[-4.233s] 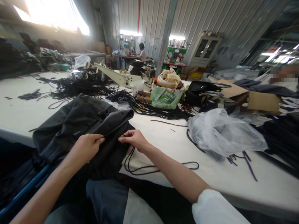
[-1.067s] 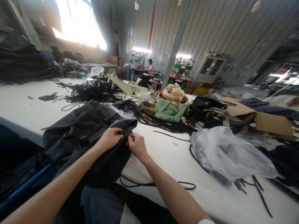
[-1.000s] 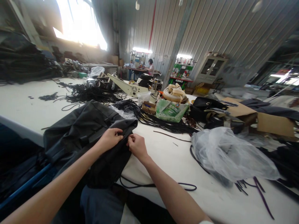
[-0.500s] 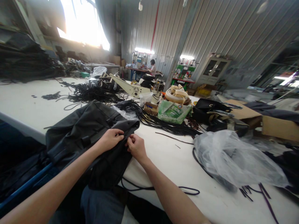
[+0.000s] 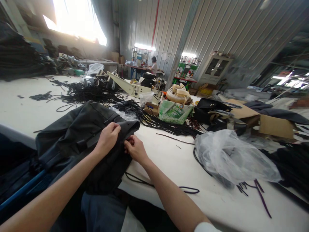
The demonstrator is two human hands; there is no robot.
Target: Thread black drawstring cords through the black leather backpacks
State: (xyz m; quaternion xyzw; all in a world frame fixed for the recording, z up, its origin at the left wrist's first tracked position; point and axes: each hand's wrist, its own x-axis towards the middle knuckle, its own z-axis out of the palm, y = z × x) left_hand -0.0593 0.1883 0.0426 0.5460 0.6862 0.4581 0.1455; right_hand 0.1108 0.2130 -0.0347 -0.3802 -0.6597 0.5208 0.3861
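Observation:
A black garment lies bunched on the white table in front of me and hangs over its near edge. My left hand grips the garment's stiff folded edge from above. My right hand pinches that same edge just to the right, fingers closed where a thin black cord meets the fabric. The cord trails back under my right forearm and loops across the table. My fingers hide the cord's end.
A crumpled clear plastic bag lies to the right. Piles of black cords, a green-printed bag, cardboard boxes and a cream machine crowd the far side. A person sits at a distant bench.
My hands have closed together on the garment's edge, left hand sliding up and right. The loose cord loop by my right arm has shortened. My view shifted slightly.

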